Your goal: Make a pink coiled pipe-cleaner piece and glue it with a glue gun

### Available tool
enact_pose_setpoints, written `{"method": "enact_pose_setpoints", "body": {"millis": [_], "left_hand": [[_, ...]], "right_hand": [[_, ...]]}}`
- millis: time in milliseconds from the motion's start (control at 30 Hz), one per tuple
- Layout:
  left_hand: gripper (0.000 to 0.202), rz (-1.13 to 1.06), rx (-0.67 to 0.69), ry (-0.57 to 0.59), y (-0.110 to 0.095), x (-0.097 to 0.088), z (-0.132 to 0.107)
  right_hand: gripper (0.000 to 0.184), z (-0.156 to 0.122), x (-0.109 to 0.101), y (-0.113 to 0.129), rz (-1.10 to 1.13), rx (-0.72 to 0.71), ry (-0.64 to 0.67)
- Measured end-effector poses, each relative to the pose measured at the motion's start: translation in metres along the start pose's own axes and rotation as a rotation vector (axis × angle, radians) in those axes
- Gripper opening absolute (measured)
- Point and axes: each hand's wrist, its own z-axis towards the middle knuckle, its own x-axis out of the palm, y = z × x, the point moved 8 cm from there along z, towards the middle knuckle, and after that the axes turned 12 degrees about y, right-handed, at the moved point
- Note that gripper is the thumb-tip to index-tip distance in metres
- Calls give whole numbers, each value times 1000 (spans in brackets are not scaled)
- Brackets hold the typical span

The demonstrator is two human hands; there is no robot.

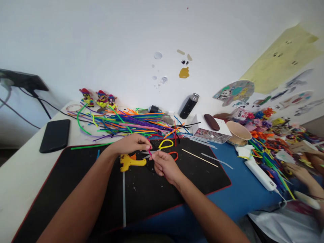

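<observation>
Between my two hands is a short magenta pipe cleaner (pixel 150 152). My left hand (pixel 135 143) pinches its upper end, and my right hand (pixel 163 164) pinches the lower end, a little nearer to me. Scissors with one yellow and one red handle loop (pixel 166 144) lie just behind my fingers, partly hidden by them. To the left of my right hand rests a yellow glue gun (pixel 133 162) with a clear glue stick (pixel 124 199) running toward me. All of this is over a black mat (pixel 162 194) with red edging.
Many coloured pipe cleaners (pixel 131 122) are heaped behind the mat. A black phone (pixel 55 135) lies left; a wooden stick (pixel 199 158) lies right. Behind stand a black flask (pixel 189 106), a white box (pixel 210 128) and small figurines (pixel 102 98). Another person's hand (pixel 298 173) is at far right.
</observation>
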Motion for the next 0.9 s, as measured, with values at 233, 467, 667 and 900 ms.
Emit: {"method": "enact_pose_setpoints", "body": {"millis": [233, 467, 667, 900], "left_hand": [[37, -48, -1, -33, 5, 1, 5], [39, -115, -30, -99, 3, 1, 7], [36, -158, -22, -78, -2, 0, 3], [37, -181, 29, -49, -3, 0, 2]], "right_hand": [[44, 0, -2, 1, -24, -5, 4], [48, 4, -6, 7, -110, -8, -55], [45, 8, -5, 12, -116, -50, -63], [42, 7, -6, 14, -49, -76, -37]]}}
